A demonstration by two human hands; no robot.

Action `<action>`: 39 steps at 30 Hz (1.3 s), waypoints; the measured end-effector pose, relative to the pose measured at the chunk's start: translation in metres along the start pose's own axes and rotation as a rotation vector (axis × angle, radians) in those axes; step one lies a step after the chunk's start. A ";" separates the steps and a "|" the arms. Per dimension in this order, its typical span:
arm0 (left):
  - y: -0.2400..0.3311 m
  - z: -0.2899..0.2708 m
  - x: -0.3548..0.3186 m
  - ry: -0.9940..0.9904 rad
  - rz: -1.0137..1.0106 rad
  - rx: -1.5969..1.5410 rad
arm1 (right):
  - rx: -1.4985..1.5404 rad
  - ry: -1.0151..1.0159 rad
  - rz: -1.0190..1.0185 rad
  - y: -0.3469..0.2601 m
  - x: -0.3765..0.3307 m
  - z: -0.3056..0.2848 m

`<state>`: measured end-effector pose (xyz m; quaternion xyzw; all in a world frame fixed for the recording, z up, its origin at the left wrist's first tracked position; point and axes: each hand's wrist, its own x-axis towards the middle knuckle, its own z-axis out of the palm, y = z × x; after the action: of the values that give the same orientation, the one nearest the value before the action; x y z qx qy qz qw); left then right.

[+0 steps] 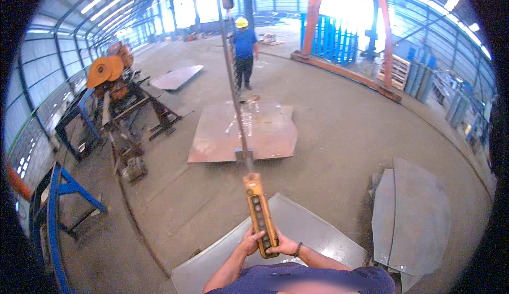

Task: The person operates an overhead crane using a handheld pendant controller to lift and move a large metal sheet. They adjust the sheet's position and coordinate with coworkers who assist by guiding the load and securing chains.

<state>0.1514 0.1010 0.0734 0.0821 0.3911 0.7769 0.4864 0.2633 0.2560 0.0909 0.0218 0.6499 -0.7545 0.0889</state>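
1. Down near the lower edge, both hands are gripping a yellow pendant [261, 217], the push-button control hanging on a cable [231, 71].
2. The left hand [250, 242] is wrapping around the pendant's lower left side, thumb lying on its face.
3. The right hand [283, 246] is closing on the lower right side; a dark band is showing at its wrist.
4. The pendant is hanging upright in front of the person's chest, above a grey sheet [313, 230] lying on the floor.
5. Further off, a rusty plate [265, 135] is lying flat on the concrete.
6. Beyond it, a worker [244, 50] in a yellow helmet and blue shirt is standing.
7. More grey sheets [413, 220] are lying stacked at the right.
8. Orange reels [103, 70] are sitting on a frame at the left.
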 end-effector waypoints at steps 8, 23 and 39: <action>0.039 0.008 0.034 0.018 0.041 0.004 | -0.023 -0.019 -0.148 -0.026 0.029 -0.021; 0.041 0.001 0.041 0.055 0.016 0.056 | 0.204 0.030 0.033 -0.022 0.037 -0.016; 0.036 0.011 0.036 0.145 0.101 0.077 | 0.193 0.036 -0.038 -0.016 0.035 -0.021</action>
<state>0.1136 0.1286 0.0962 0.0641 0.4505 0.7888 0.4133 0.2249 0.2749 0.0979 0.0315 0.5762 -0.8145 0.0603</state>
